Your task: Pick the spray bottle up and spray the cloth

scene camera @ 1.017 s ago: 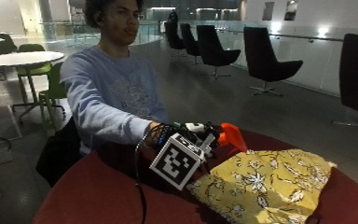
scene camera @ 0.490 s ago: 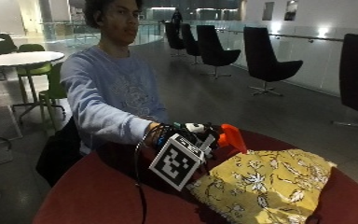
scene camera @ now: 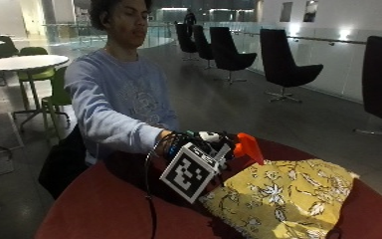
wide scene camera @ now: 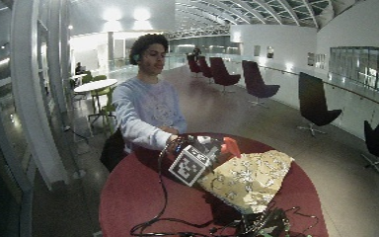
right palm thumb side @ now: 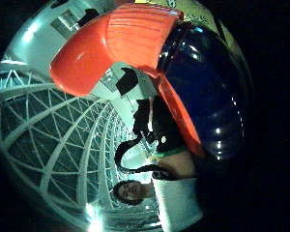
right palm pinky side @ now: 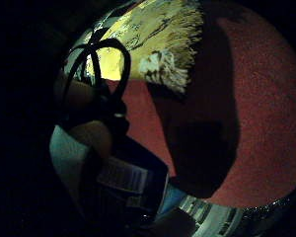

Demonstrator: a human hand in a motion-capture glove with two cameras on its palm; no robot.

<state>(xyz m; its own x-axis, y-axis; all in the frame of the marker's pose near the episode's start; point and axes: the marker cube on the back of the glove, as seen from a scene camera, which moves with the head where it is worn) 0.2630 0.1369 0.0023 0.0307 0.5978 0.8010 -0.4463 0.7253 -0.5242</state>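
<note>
The spray bottle (scene camera: 244,147), blue with an orange head, is gripped by the gloved right hand (scene camera: 207,147), fingers curled round its body. It is held above the red table (scene camera: 105,209), just left of the yellow floral cloth (scene camera: 284,196) spread there.

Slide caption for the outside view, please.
Gloved right hand grips the orange-topped spray bottle beside a yellow floral cloth.

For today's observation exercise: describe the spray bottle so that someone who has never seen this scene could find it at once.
Start at the round red table where the person sits. On it lies a yellow floral cloth; beside the cloth's near edge, the gloved right hand grips the spray bottle. Its bright orange spray head and dark blue body mark it out from everything around it.
</note>
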